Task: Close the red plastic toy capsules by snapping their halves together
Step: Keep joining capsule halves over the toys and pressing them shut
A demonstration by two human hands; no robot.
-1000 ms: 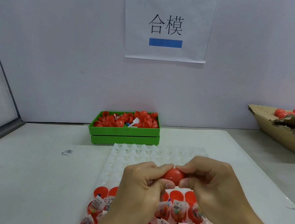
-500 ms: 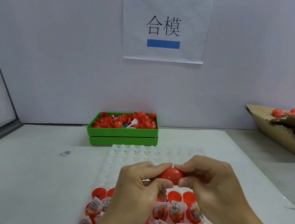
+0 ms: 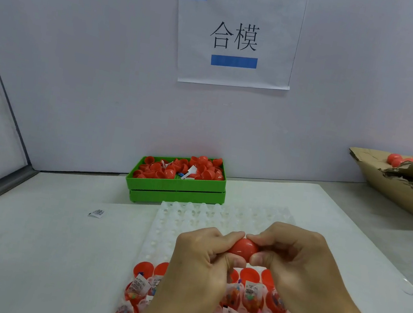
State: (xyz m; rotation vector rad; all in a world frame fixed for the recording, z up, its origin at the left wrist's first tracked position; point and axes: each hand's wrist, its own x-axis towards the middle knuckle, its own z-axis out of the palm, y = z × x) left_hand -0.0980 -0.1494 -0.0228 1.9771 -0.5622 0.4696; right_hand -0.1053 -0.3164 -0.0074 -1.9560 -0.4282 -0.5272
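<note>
- Fingers [image 3: 227, 237] of the left hand [image 3: 198, 261] and of the right hand [image 3: 299, 264] are clamped on one red capsule [image 3: 244, 248] from either side, thumbs under it and forefingers over the top, with the tips nearly meeting above it.
- Head view: the capsule is held in the air above the white tray [image 3: 183, 221], clear of it, over the rows of open red halves [image 3: 251, 274] filled with small bagged toys [image 3: 249, 293].
- Whether the seam is fully shut cannot be told; the fingers cover most of it, and only a smooth red dome shows between them.
- To do this step well, I judge that the two halves should be pushed straight toward each other along one line, not bent, so the rim seats all round.
- Pressure is best spread by thumb and forefinger together; a squeeze on one edge alone would likely leave the far side gaping.
- A bag corner caught in the joint would stop the snap, so a look round the seam before letting go seems wise.
- Farther back on the bench [image 3: 20, 248] stands a green bin [image 3: 177, 192] of loose red halves, and at the right a cardboard box [image 3: 409, 195] holds closed capsules, probably the place for this one once shut.
</note>
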